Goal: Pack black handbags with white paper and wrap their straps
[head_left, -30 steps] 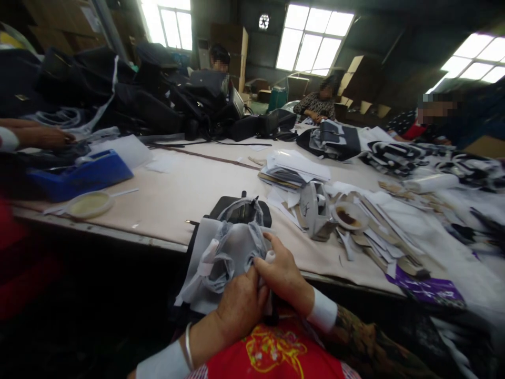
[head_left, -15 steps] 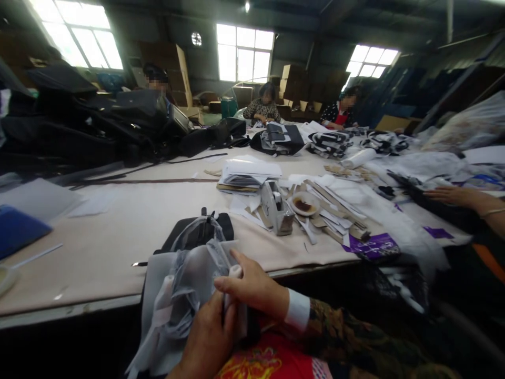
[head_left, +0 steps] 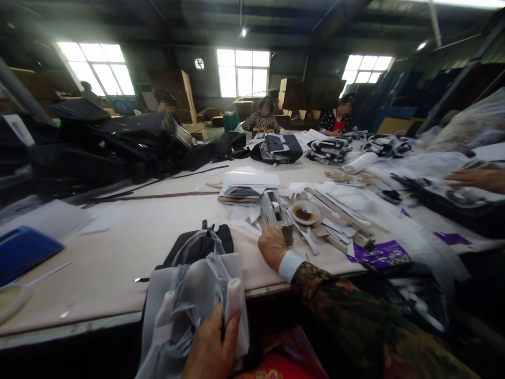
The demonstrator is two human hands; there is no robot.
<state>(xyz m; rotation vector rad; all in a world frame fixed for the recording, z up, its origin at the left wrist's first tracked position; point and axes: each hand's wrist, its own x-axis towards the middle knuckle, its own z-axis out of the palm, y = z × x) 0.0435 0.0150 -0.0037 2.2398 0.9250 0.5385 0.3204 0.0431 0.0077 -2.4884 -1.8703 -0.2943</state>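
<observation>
A black bag (head_left: pixel 225 239) leans at the table's front edge, covered with a translucent plastic sheet and strips. Two rolled white wrappings, seemingly around its straps, lie on the front. My left hand (head_left: pixel 213 342) is closed, thumb and finger about the right-hand white-wrapped strap (head_left: pixel 234 295). The left-hand wrapping (head_left: pixel 165 310) is untouched. My right hand (head_left: pixel 273 247) is at the near end of a grey tape dispenser (head_left: pixel 271 208), with its fingers curled. The fingertips are hidden, so whether tape is between them does not show.
Behind the dispenser lies a stack of white sheets (head_left: pixel 250 184). A dish with brown residue (head_left: pixel 305 212) sits among card strips (head_left: pixel 339 210). Black bags (head_left: pixel 118 137) pile up at left, near a blue object (head_left: pixel 29 252). A co-worker's hand (head_left: pixel 479 178) is at right; other people sit across.
My right hand has left the strap and moved forward and right to the tape dispenser. My left hand stays on the wrapped strap. The head view has tilted up slightly.
</observation>
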